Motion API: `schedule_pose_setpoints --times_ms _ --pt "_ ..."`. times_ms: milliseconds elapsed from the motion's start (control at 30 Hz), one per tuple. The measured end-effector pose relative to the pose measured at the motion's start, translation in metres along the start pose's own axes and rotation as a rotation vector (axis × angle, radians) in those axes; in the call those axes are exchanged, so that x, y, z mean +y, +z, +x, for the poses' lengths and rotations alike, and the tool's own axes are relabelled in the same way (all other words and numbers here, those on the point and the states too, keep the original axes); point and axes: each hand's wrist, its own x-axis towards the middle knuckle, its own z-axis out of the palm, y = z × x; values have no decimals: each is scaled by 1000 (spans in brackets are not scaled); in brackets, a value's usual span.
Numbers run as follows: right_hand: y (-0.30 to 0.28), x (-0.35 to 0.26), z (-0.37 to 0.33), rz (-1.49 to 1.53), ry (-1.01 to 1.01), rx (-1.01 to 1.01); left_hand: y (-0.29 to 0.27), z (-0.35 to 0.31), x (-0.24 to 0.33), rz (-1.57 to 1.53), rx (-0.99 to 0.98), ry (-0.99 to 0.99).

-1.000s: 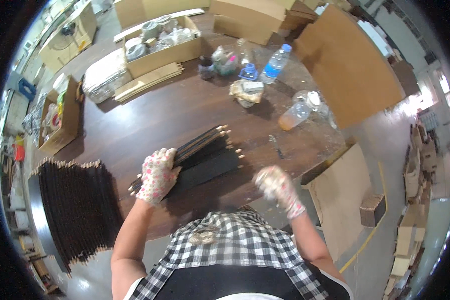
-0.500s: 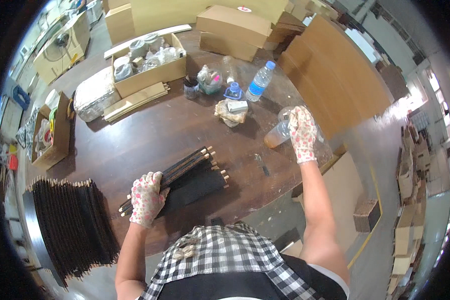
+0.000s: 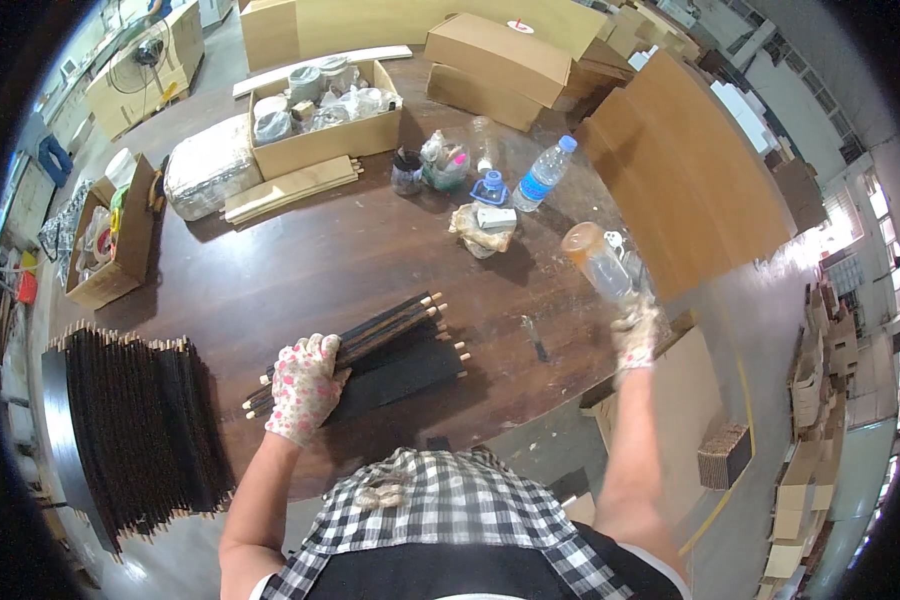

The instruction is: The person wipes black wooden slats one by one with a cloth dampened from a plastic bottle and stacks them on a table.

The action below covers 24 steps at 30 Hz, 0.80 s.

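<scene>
My left hand (image 3: 307, 388), in a white glove with a pink pattern, is closed over the left end of a small stack of black slats (image 3: 395, 325) with pale wooden dowels sticking out of both ends. Under and beside the stack lies another flat black slat (image 3: 410, 372) on the table. Out at the table's right edge, my gloved right hand (image 3: 637, 335), somewhat blurred, is closed on the narrow end of a clear plastic bottle (image 3: 602, 262). The bottle is tipped with its base pointing away and up, and orange-brown liquid is gathered at that base.
Many black slats with dowel ends (image 3: 135, 430) stand packed at the left of the brown table (image 3: 270, 265). Farther back are a water bottle (image 3: 545, 175), a blue-capped container (image 3: 490, 188), a carton of jars (image 3: 325, 135) and a wrapped bundle (image 3: 208, 168). A large brown board (image 3: 690, 180) leans at the right.
My right hand has drawn back toward me and turned the bottle over, so its base now points away. The left hand stays on the slats; the whole view has shifted slightly.
</scene>
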Motion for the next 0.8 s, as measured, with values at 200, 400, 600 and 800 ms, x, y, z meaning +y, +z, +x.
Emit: schedule_pose_setpoints --times_ms 200,400,600,800 --pt "-21 100 -22 734 386 -180 2 -1 -6 -53 32 16" --pt "-5 19 -23 -358 -490 -67 3 -1 -6 -31 44 24" --pt "92 -52 -26 -1465 -1339 -297 3 2 -5 -44 25 28" --pt "111 -17 -12 -1748 -1438 -315 -3 2 -4 -71 21 39"
